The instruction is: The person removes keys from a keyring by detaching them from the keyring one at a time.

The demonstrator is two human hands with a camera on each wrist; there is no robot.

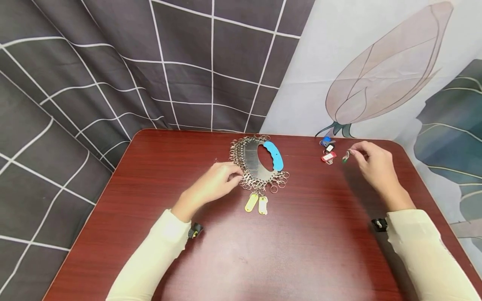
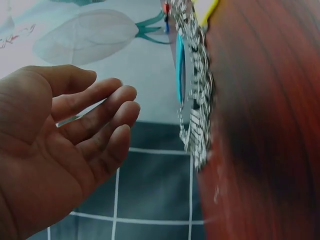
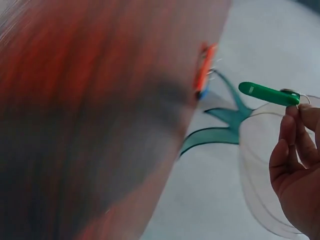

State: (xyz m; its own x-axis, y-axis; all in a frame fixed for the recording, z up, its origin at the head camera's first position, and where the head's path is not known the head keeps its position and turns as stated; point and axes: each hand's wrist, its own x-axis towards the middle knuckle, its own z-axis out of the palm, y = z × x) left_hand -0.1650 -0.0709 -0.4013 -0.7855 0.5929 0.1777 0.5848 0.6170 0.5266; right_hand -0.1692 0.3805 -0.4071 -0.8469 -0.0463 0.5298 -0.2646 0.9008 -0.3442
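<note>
My right hand [image 1: 376, 167] is raised over the right part of the table and pinches the small metal ring of a green key tag [image 3: 270, 94] between thumb and fingertips. A key seems to hang with the tag. My left hand [image 1: 216, 179] holds nothing; in the left wrist view its fingers are loosely bent and apart from the thumb. It hovers at the left edge of a curved metal key holder [image 1: 251, 161] with a blue handle [image 1: 276, 156]. Many split rings and clips line the holder's outer edge. Two yellow key tags [image 1: 251, 202] hang from its front.
A red key tag [image 1: 328, 156], a black one [image 1: 329, 148] and a blue one [image 1: 326, 141], with keys, lie near the back right of the reddish-brown table [image 1: 293, 246]. A dark grid curtain [image 1: 188, 83] and a white flower-patterned curtain [image 1: 305, 92] hang behind it.
</note>
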